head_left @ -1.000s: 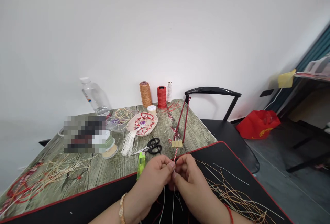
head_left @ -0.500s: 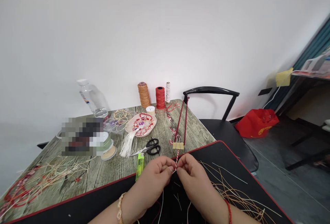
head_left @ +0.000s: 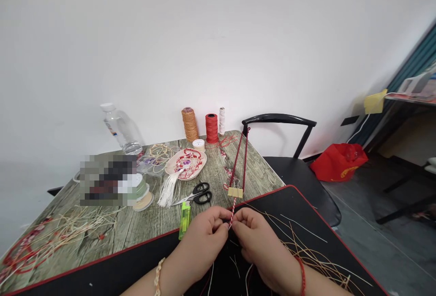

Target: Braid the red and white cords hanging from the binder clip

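Cord (head_left: 232, 214) between left hand (head_left: 201, 242), right hand (head_left: 260, 245)

Twisted red-and-white cord (head_left: 232, 216): matt fibre, slightly waxy-looking. Tabletop (head_left: 160, 223): rough, weathered wood grain, possibly printed laminate; view too poor to say. Desk mat (head_left: 272, 205): smooth matt black. Binder clip (head_left: 235, 192): glossy gold metal. Scissors (head_left: 201, 194): black plastic handles, steel blades. Lighter (head_left: 185, 219): glossy green plastic. Water bottle (head_left: 121, 128): clear, smooth plastic. Carrier bag (head_left: 339, 163): shiny red plastic.

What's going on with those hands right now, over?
Left hand and right hand pinching red-and-white twisted cord at its lower end. Cord runs up to tan binder clip. Green lighter beside left hand.
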### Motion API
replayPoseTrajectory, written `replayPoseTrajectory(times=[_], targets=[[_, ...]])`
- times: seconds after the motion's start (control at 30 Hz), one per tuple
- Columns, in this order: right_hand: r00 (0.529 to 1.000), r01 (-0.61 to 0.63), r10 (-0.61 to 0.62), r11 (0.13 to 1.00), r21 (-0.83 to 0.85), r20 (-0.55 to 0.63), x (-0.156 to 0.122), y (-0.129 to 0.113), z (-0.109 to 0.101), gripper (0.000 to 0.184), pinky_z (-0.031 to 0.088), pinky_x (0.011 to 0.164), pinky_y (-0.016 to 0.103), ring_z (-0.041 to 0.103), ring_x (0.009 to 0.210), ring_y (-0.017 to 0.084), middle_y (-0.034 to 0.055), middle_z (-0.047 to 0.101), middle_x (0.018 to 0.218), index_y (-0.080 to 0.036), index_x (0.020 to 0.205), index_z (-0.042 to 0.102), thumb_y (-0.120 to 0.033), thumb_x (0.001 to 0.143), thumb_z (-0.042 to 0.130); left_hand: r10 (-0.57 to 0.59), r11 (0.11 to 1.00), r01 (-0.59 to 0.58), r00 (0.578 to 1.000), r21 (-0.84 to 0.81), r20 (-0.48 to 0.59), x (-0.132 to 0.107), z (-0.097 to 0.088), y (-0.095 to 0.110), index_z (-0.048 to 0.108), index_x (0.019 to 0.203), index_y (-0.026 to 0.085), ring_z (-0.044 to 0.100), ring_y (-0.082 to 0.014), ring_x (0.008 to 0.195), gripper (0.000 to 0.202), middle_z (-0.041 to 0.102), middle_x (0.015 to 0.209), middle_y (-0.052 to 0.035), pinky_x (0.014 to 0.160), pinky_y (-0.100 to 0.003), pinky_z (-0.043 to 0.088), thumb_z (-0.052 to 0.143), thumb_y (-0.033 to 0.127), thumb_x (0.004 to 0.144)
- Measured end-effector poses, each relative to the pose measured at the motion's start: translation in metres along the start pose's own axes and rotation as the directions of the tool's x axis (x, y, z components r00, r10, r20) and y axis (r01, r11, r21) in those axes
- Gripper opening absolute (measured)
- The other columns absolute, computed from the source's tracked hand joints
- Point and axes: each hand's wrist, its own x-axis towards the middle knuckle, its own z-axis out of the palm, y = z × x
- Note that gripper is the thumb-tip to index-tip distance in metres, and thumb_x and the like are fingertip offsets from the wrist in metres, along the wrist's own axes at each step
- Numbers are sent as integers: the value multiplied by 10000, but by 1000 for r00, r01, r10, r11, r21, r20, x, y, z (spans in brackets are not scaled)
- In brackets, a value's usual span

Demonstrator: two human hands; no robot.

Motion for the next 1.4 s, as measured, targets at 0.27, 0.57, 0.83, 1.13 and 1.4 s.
replayPoseTrajectory(times=[0.27, 0.57, 0.83, 1.13, 1.4], targets=[[991, 121, -128, 984, -134, -44, 5, 4, -4, 121, 269, 500, 236, 349, 530, 99, -39, 452, 576, -179, 615, 517, -111, 713, 507, 12, 1000, -12, 1000, -13, 4, 0, 0, -1, 619, 969, 141, 270, -97, 490, 275, 367, 536, 96, 495, -238, 202, 472, 225, 752], [991, -125, 117, 985, 119, 65, -5, -9, 1, 99, 119, 402, 223, 168, 388, 44, -121, 296, 461, -200, 676, 471, -201, 764, 515, 11, 1000, -11, 1000, 12, -4, 1, 0, -2, 580, 1016, 116, 248, -95, 473, 299, 348, 528, 110, 476, -248, 178, 458, 235, 771], [981, -169, 137, 949, 267, 134, -7, -12, 1, 191, 77, 383, 216, 168, 374, 29, -132, 295, 446, -212, 682, 433, -292, 731, 599, 1, 1000, -1, 1000, -16, 0, 1, 2, -1, 567, 1006, 144, 248, -91, 469, 274, 345, 527, 115, 471, -237, 183, 496, 285, 781], [980, -134, 76, 935, 328, 184, -7, -7, -2, 319, 67, 385, 218, 161, 381, 24, -132, 301, 448, -203, 709, 452, -436, 725, 669, 185, 933, -153, 980, 326, -72, -11, -5, 1, 535, 894, 232, 366, -114, 496, 128, 401, 531, 90, 501, -238, 228, 445, 170, 828], [977, -136, 56, 906, 401, 207, -7, -5, -4, 316, 66, 404, 220, 171, 405, 29, -129, 292, 473, -198, 725, 457, -418, 739, 684, 137, 876, -102, 990, 471, -39, -16, -15, 18, 711, 807, 245, 540, -161, 587, 220, 671, 684, 0, 582, -262, 317, 492, 238, 833]])
